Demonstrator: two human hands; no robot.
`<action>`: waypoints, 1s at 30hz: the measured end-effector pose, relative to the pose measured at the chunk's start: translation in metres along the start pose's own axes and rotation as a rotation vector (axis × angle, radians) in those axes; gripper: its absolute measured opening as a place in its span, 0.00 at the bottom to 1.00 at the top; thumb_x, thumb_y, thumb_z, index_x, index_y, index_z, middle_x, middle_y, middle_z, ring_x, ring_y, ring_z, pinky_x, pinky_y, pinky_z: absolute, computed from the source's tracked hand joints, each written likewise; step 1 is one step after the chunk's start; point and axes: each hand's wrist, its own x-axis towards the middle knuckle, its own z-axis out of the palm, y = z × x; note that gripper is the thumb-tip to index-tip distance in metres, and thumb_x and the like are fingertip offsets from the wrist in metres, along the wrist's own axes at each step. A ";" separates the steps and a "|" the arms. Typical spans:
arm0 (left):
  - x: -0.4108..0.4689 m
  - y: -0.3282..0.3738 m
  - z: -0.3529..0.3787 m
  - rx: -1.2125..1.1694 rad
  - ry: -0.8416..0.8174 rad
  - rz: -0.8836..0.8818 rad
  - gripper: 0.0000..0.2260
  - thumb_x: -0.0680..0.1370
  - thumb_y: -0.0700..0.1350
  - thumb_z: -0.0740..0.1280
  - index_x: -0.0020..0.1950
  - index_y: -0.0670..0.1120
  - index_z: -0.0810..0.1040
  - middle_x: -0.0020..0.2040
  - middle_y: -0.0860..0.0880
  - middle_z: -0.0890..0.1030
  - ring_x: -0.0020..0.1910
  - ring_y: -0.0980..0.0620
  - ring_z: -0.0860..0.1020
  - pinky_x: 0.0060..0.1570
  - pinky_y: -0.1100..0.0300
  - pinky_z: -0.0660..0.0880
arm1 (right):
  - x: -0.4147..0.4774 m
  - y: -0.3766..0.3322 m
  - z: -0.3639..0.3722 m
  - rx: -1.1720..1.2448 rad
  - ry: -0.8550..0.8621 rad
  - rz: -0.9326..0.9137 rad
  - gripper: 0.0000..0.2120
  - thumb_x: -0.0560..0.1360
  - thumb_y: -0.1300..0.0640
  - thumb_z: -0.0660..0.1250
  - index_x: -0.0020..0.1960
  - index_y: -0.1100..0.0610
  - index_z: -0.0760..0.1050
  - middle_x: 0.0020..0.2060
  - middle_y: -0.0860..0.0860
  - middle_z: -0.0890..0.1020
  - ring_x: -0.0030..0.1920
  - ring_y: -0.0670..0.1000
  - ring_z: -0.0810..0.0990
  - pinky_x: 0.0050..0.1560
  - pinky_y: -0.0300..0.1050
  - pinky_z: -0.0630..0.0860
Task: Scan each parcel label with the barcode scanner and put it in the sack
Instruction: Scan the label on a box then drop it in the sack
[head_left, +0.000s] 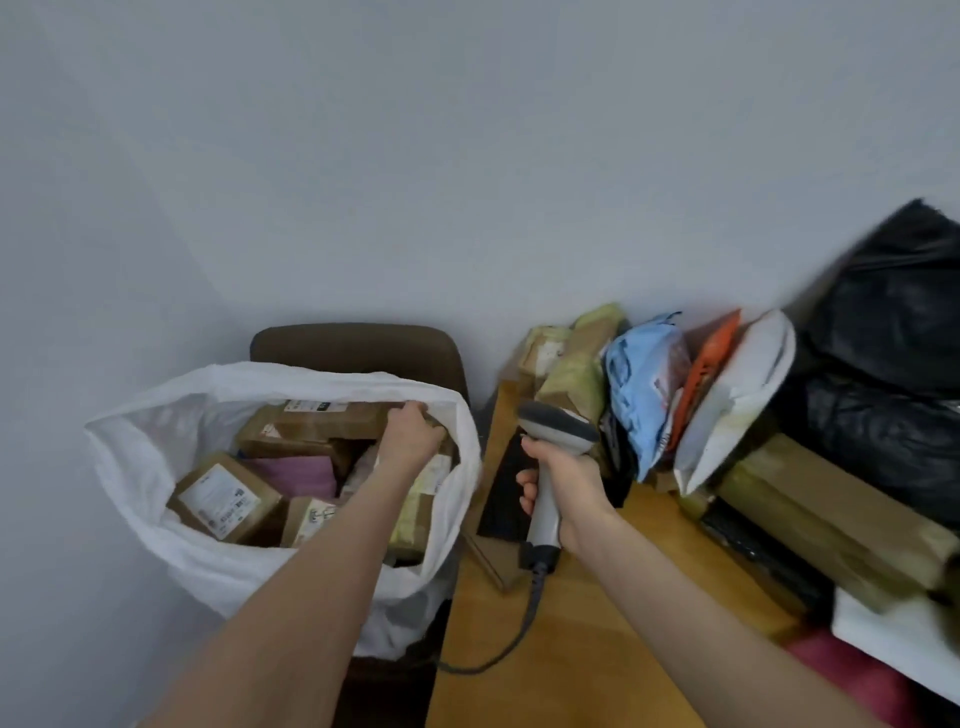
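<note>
The hands are working apart. The left hand (410, 439) is reaching down into the mouth of the white sack (156, 447), its fingers curling over the end of a brown parcel (332, 418) lying on top of the load at the far side. The right hand (569, 493) is wrapping firmly round the grip of the barcode scanner (556, 431), holding it above the desk (571, 665) with the grey head uppermost. A dark cable (530, 608) is hanging from the scanner's base and trailing off the desk's left edge.

Under the left forearm, which is crossing the sack's near rim and hiding part of the load, more parcels are lying packed together: a labelled box (223, 499) (label facing up, text too blurred to read) and a purple packet (301, 475) beside it. A brown chair back (358, 348) is showing just behind the sack.

Just left of the right hand, a flat black item (504, 488) is lying near the desk's left edge. Beyond the scanner, unsorted parcels are leaning against the wall and crowding the desk: a blue polybag (644, 384), an orange packet (711, 364) and a white mailer (743, 395), with black bags (893, 338) piling up at the far right over long brown boxes (831, 509).
</note>
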 end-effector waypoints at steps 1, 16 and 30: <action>-0.016 0.016 0.010 0.002 0.000 0.017 0.23 0.73 0.45 0.68 0.68 0.43 0.71 0.64 0.42 0.74 0.58 0.43 0.76 0.56 0.51 0.76 | -0.009 -0.002 -0.021 0.007 -0.006 0.005 0.07 0.75 0.58 0.70 0.46 0.62 0.76 0.26 0.54 0.76 0.24 0.49 0.72 0.27 0.41 0.73; -0.167 0.220 0.160 0.108 -0.162 0.352 0.27 0.75 0.48 0.71 0.71 0.44 0.68 0.68 0.44 0.71 0.64 0.46 0.72 0.59 0.54 0.71 | -0.073 -0.062 -0.273 0.058 0.259 -0.132 0.07 0.75 0.58 0.70 0.43 0.61 0.75 0.28 0.55 0.76 0.25 0.50 0.71 0.27 0.42 0.70; -0.179 0.269 0.282 -0.257 -0.723 -0.099 0.29 0.77 0.56 0.67 0.72 0.41 0.66 0.66 0.40 0.74 0.59 0.44 0.77 0.47 0.55 0.79 | -0.008 -0.098 -0.385 -0.016 0.587 -0.147 0.06 0.73 0.61 0.70 0.43 0.64 0.76 0.33 0.57 0.78 0.32 0.54 0.77 0.38 0.49 0.75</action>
